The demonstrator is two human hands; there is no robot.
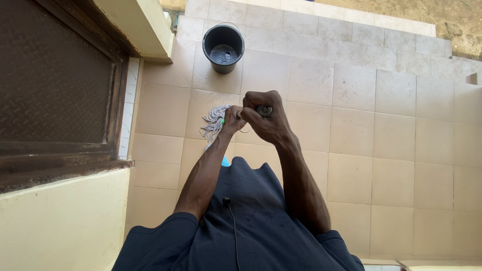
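I look straight down a mop handle whose top end (264,110) shows between my fists. My right hand (266,115) is closed around the top of the handle. My left hand (232,119) grips the handle just below and to the left. The grey string mop head (214,122) lies spread on the beige floor tiles (351,125) beyond my left hand. A black bucket (223,48) stands farther ahead on the tiles, apart from the mop head, with dark water at its bottom.
A dark metal door (55,80) in a brown frame fills the left side, with a cream wall (65,221) below it and a cream ledge (140,25) above. The tiled area ends at bare ground (452,25) at the top right. A bit of blue (225,161) shows by my shirt.
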